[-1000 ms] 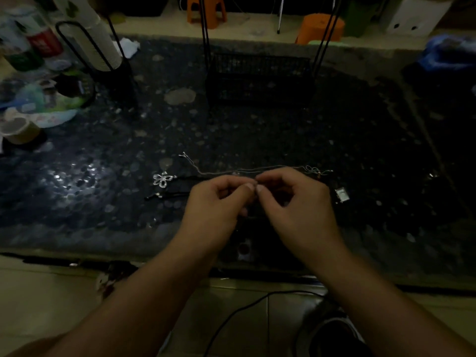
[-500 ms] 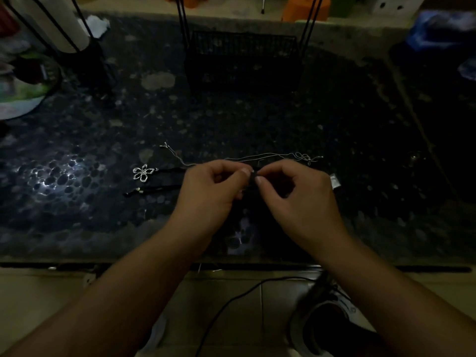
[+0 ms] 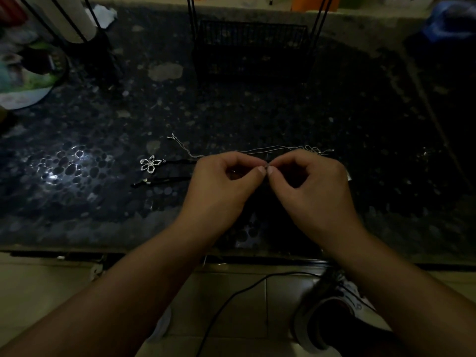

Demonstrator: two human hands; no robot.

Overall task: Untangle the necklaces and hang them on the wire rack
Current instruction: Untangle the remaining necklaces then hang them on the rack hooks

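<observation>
The left hand (image 3: 219,186) and right hand (image 3: 313,189) are meeting thumb to thumb, each pinching a dark cord too dim to see, near the tabletop's (image 3: 283,119) front edge. The silver chain (image 3: 257,150) is lying just beyond them, the flower pendant (image 3: 150,164) leftward, the rack (image 3: 252,45) standing at the back edge.

- Both forearms reach forward, converging
- The left hand (image 3: 221,186) has its fingers curled, thumb against forefinger; the right hand (image 3: 313,188) mirrors it
- The pinching fingertips (image 3: 261,171) of both hands meet, nearly touching
</observation>
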